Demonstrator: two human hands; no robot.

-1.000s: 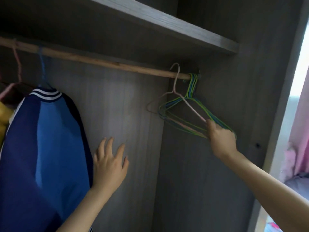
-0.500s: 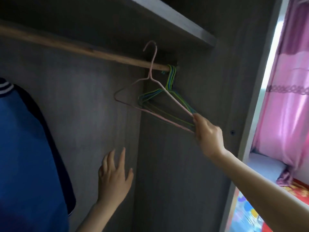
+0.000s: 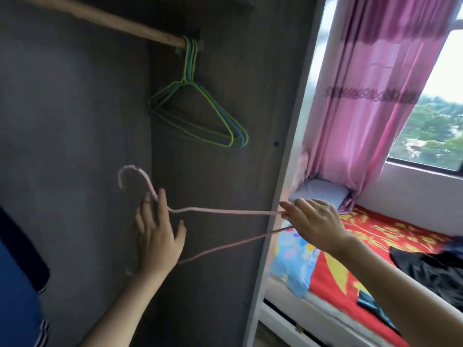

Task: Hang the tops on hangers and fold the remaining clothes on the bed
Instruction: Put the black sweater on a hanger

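Note:
My right hand (image 3: 313, 222) pinches one end of a thin pink wire hanger (image 3: 225, 211), which is off the rod and lies almost level in the air. Its hook curls up at the left, above my left hand (image 3: 159, 232). That hand is spread with straight fingers in front of the hanger's neck, holding nothing. Several green and blue wire hangers (image 3: 200, 116) still hang at the right end of the wooden rod (image 3: 120, 20). A blue jacket (image 3: 17, 284) hangs at the far left. Dark clothes (image 3: 431, 269) lie on the bed (image 3: 333, 276).
The wardrobe's grey side panel (image 3: 280, 171) stands between the hanging space and the bed. A pink curtain (image 3: 370, 96) and a window (image 3: 436, 116) are at the right. A grey pillow (image 3: 320, 194) and a blue patterned cloth (image 3: 293, 259) sit at the bed's head.
My right hand has lifted the pink hanger off the rod and brought it down and to the right. The view has swung right, showing the bed. My left hand stayed spread.

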